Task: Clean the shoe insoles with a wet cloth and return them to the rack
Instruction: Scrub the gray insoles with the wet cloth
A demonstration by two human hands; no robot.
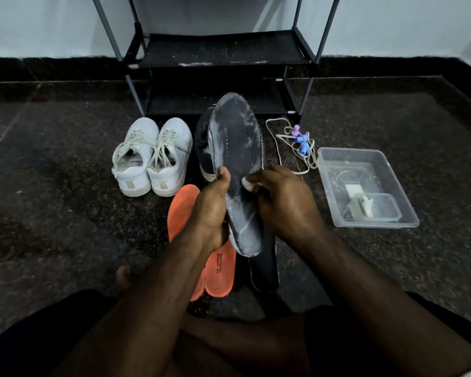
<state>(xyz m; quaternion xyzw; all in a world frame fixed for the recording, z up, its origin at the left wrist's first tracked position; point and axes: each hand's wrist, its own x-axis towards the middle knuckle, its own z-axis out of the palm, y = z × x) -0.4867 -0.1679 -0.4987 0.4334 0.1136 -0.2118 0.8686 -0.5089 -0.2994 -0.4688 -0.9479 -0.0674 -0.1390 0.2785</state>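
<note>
You are mid-wipe, the shoe rack at twelve o'clock unfilled. Your left hand grips the dark insole upright at centre; your right hand pinches the wet cloth against it. Next, I judge, rub toward the whitish toe.

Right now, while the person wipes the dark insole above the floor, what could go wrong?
1. The left hand grips the dark insole only near its lower part, so pressure from the cloth in the right hand may bend it or make it slip.
2. Drips may fall on the orange insoles below.
3. The plastic tub beside the right forearm could be knocked.
</note>
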